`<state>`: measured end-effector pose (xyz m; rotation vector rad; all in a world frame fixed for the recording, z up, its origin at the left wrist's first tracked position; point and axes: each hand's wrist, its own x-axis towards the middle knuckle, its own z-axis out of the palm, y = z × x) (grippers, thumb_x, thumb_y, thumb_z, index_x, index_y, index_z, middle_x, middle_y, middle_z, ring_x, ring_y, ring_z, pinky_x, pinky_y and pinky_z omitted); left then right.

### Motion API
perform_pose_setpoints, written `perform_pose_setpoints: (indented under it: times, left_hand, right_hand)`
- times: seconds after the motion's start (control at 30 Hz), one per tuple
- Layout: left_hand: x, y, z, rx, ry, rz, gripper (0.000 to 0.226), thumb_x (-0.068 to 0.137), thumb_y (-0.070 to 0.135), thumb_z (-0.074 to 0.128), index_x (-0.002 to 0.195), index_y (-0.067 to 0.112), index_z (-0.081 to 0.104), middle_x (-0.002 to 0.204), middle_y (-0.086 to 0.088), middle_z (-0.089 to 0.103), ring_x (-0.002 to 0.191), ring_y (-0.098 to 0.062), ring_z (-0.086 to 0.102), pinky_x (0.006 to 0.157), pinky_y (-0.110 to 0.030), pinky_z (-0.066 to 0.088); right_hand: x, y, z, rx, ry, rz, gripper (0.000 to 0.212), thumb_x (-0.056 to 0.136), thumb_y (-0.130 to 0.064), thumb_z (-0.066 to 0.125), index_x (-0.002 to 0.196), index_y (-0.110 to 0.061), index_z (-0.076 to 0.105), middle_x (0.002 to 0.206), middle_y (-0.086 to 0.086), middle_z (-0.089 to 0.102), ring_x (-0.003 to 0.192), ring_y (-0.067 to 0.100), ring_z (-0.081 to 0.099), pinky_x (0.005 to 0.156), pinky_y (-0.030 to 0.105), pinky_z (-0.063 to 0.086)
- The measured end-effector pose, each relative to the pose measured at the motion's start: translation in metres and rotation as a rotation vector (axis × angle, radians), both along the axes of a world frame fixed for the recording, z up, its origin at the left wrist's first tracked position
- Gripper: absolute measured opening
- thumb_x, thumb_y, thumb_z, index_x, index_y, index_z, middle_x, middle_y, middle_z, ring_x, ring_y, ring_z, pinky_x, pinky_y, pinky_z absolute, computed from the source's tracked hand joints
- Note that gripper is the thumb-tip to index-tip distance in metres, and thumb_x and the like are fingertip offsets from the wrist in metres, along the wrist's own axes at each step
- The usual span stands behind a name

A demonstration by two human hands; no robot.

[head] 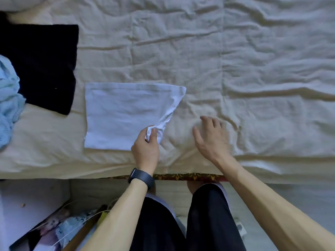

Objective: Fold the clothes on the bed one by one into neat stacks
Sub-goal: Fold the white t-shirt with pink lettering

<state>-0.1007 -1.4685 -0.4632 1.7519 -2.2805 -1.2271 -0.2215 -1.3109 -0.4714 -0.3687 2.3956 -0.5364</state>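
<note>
A white garment (117, 115) lies folded into a rough square on the cream bed sheet (235, 69), near the bed's front edge. My left hand (146, 147), with a dark watch on the wrist, pinches the garment's near right corner, and the right edge is drawn up into a bunched strip. My right hand (211, 136) hovers over the sheet just right of the garment, fingers spread and holding nothing. A folded black garment (45, 66) lies flat at the left, and a crumpled light blue garment (9, 98) sits at the far left edge.
The bed's front edge runs across the lower middle, with a patterned strip (181, 177) showing under the sheet. My legs in dark trousers (181, 223) stand against it. Papers and clutter (59, 230) lie on the floor at lower left. Bare wrinkled sheet fills the right and far side.
</note>
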Motion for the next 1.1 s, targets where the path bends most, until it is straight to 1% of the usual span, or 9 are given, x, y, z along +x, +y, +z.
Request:
perform_pose_setpoints:
  times: [0.1, 0.2, 0.3, 0.4, 0.5, 0.6, 0.83, 1.0, 1.1]
  left_hand:
    - [0.008, -0.007, 0.014, 0.066, 0.045, 0.11, 0.017, 0.099, 0.032, 0.059, 0.106, 0.026, 0.074, 0.071, 0.012, 0.061, 0.066, -0.004, 0.053, 0.062, -0.022, 0.041]
    - [0.012, -0.003, 0.026, 0.115, 0.062, 0.075, 0.016, 0.099, 0.035, 0.06, 0.108, 0.031, 0.073, 0.069, 0.02, 0.063, 0.063, 0.005, 0.054, 0.058, -0.01, 0.039]
    - [0.011, 0.001, 0.036, 0.136, 0.114, 0.029, 0.017, 0.097, 0.035, 0.064, 0.11, 0.031, 0.075, 0.076, 0.031, 0.066, 0.074, 0.012, 0.061, 0.064, -0.006, 0.041]
    - [0.013, 0.004, 0.037, 0.157, 0.123, -0.01, 0.021, 0.094, 0.037, 0.068, 0.113, 0.03, 0.076, 0.097, 0.019, 0.074, 0.082, 0.013, 0.063, 0.068, -0.004, 0.043]
    - [0.019, -0.002, 0.034, 0.138, 0.182, 0.019, 0.022, 0.094, 0.036, 0.069, 0.113, 0.029, 0.076, 0.098, 0.01, 0.071, 0.086, 0.004, 0.064, 0.072, -0.009, 0.048]
    - [0.031, -0.018, 0.035, 0.12, 0.215, 0.071, 0.021, 0.095, 0.033, 0.068, 0.114, 0.027, 0.075, 0.1, 0.008, 0.061, 0.088, 0.0, 0.061, 0.074, -0.01, 0.049]
    - [0.094, -0.102, 0.029, 0.124, 0.176, 0.297, 0.019, 0.096, 0.031, 0.065, 0.111, 0.024, 0.072, 0.096, 0.016, 0.068, 0.086, 0.013, 0.059, 0.068, -0.001, 0.041]
    - [0.138, -0.17, 0.004, 0.223, 0.085, 0.336, 0.018, 0.097, 0.027, 0.064, 0.112, 0.02, 0.071, 0.086, 0.024, 0.061, 0.08, 0.011, 0.056, 0.066, 0.001, 0.038]
    - [0.145, -0.188, -0.005, 0.31, 0.047, 0.297, 0.018, 0.097, 0.028, 0.065, 0.111, 0.019, 0.07, 0.085, 0.022, 0.06, 0.078, 0.012, 0.055, 0.064, 0.002, 0.038]
  right_hand:
    - [-0.024, -0.047, 0.014, -0.208, -0.42, -0.324, 0.044, 0.096, -0.053, 0.057, 0.126, -0.021, 0.06, 0.112, -0.008, 0.062, 0.104, 0.012, 0.058, 0.092, 0.032, 0.048]
    - [-0.041, -0.091, 0.008, -0.203, -0.535, -0.358, 0.058, 0.08, -0.075, 0.059, 0.096, -0.02, 0.061, 0.088, -0.004, 0.062, 0.078, 0.017, 0.058, 0.08, 0.041, 0.055]
    - [-0.052, -0.121, 0.01, -0.259, -0.627, -0.356, 0.05, 0.085, -0.064, 0.067, 0.092, -0.015, 0.059, 0.085, -0.003, 0.066, 0.074, 0.015, 0.066, 0.072, 0.036, 0.058]
    - [-0.06, -0.136, 0.01, -0.201, -0.515, -0.304, 0.013, 0.085, -0.028, 0.07, 0.096, -0.021, 0.067, 0.094, 0.005, 0.072, 0.087, 0.025, 0.073, 0.077, 0.044, 0.064]
    - [-0.06, -0.143, 0.012, -0.107, -0.441, -0.274, 0.009, 0.079, -0.012, 0.06, 0.082, -0.018, 0.067, 0.086, 0.01, 0.073, 0.074, 0.027, 0.073, 0.077, 0.048, 0.063]
    - [-0.051, -0.161, 0.024, -0.157, -0.403, -0.336, 0.011, 0.08, -0.009, 0.06, 0.084, -0.014, 0.068, 0.088, 0.013, 0.072, 0.068, 0.022, 0.069, 0.074, 0.043, 0.064]
    - [-0.002, -0.277, 0.039, -0.193, -0.468, -0.356, 0.006, 0.084, -0.008, 0.06, 0.089, -0.006, 0.063, 0.077, 0.01, 0.063, 0.055, 0.02, 0.066, 0.066, 0.04, 0.065]
    - [0.035, -0.352, 0.02, 0.02, -0.327, -0.12, 0.011, 0.078, -0.015, 0.054, 0.077, -0.01, 0.063, 0.07, 0.009, 0.074, 0.066, 0.025, 0.075, 0.073, 0.044, 0.064]
    - [0.049, -0.361, 0.015, 0.075, -0.275, -0.1, 0.015, 0.082, -0.027, 0.061, 0.075, -0.014, 0.061, 0.071, 0.007, 0.073, 0.066, 0.024, 0.075, 0.073, 0.045, 0.064]
